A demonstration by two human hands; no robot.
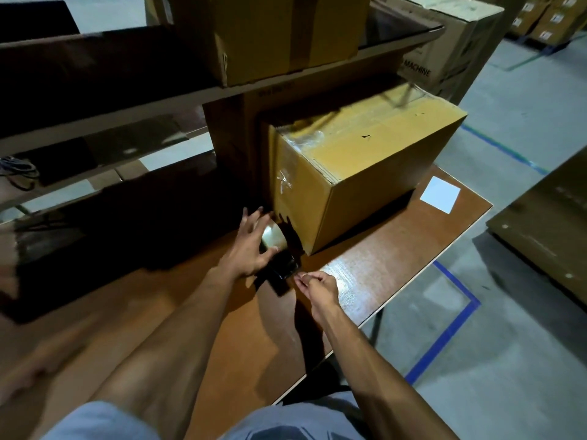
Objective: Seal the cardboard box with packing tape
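Note:
A yellow-brown cardboard box (378, 160) stands on the brown table (397, 258), with clear tape along its top seam and down its near end. At the box's near lower corner lies a black tape dispenser (281, 268) carrying a roll of clear tape (272, 237). My left hand (251, 246) rests over the roll with fingers spread around it. My right hand (317, 285) sits just right of the dispenser, thumb and fingers pinched together, apparently on the clear tape end, which is too faint to see.
A white paper square (440, 194) lies on the table right of the box. A dark shelf rack (127, 100) rises at left with another carton (286, 33) on it. More cartons (451, 42) stand behind. Blue floor tape (444, 331) runs along the table's right side.

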